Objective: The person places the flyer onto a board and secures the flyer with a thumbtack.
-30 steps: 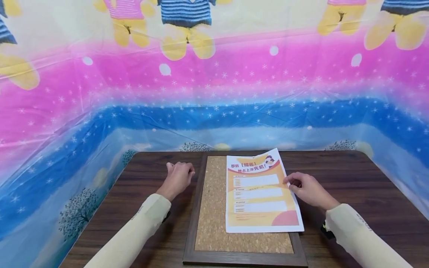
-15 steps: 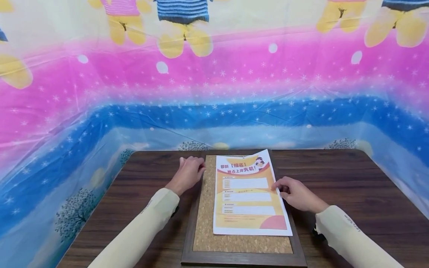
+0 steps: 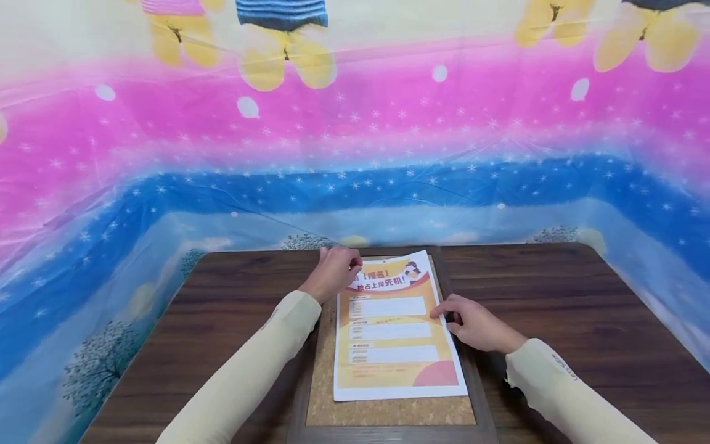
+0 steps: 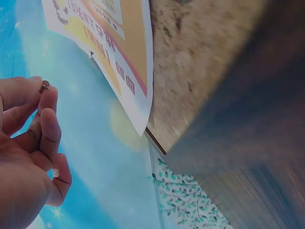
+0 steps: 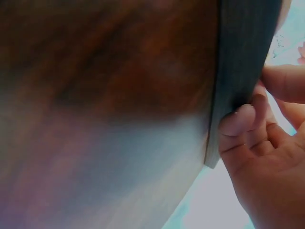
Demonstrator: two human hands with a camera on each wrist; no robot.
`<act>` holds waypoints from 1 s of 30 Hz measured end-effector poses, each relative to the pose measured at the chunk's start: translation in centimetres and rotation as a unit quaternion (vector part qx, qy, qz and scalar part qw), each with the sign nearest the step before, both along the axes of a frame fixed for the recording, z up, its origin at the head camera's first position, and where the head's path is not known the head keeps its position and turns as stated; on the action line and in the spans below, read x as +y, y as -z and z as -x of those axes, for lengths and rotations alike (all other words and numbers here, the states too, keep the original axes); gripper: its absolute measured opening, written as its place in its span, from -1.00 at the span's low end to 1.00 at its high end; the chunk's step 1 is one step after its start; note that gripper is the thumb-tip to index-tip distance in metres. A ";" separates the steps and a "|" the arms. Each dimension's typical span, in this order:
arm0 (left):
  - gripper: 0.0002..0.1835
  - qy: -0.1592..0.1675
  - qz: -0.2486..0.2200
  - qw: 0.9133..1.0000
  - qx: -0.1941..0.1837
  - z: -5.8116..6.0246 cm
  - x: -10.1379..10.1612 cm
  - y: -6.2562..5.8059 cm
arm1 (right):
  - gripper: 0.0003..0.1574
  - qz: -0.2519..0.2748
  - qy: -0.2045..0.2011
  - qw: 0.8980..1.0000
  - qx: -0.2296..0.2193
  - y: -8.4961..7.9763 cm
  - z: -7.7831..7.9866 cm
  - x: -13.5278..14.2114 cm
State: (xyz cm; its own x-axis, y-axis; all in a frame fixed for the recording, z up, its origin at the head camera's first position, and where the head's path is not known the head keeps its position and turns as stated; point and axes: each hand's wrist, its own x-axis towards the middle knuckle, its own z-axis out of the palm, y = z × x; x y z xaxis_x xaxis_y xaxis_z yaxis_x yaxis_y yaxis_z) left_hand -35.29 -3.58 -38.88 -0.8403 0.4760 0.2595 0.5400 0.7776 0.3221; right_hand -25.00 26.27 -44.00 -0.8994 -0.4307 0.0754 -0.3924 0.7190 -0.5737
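Observation:
A printed poster [image 3: 391, 333], orange and white with red lettering, lies over the cork board [image 3: 333, 414], its top right corner lifted. My right hand [image 3: 471, 324] pinches the poster's right edge between thumb and forefinger; in the right wrist view its curled fingers [image 5: 238, 121] are beside the board's dark frame [image 5: 238, 57]. Over the poster's top left corner, my left hand [image 3: 333, 271] pinches a tiny reddish-brown pushpin [image 4: 44, 87] between thumb and forefinger, and hides part of the lettering. A small dark spot [image 4: 91, 55] shows at the poster's top edge.
The board lies on a dark wooden table [image 3: 554, 296], between both forearms. Behind the table hangs a pink and blue printed cloth [image 3: 355, 154] with snowflakes and trees, close to the far edge.
My right hand has brought the poster leftward over the cork board, still pinching its right edge. My left hand has moved right, from beside the frame to over the poster's top left corner.

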 end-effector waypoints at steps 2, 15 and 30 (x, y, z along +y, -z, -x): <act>-0.86 0.002 0.009 1.000 -0.006 0.4 0.6 0.0 | -0.62 -0.006 -0.001 1.000 -0.005 -0.2 0.1 -0.1; -0.84 -0.022 0.009 0.996 -0.082 3.1 4.1 0.7 | -0.61 -0.019 -0.008 0.999 -0.035 -0.8 0.4 -0.1; -0.81 -0.001 0.018 0.996 -0.090 4.6 5.4 1.0 | -0.53 -0.033 -0.009 0.998 -0.046 -1.4 0.5 -0.9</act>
State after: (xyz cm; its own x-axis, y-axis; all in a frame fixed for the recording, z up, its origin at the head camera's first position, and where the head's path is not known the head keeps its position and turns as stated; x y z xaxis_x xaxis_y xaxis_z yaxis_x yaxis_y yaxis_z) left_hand -39.93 1.87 -39.92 -0.8727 0.4805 0.0865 0.4740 0.7916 0.3856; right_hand -25.54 25.37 -42.65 -0.8931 -0.4483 -0.0367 -0.3530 0.7491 -0.5606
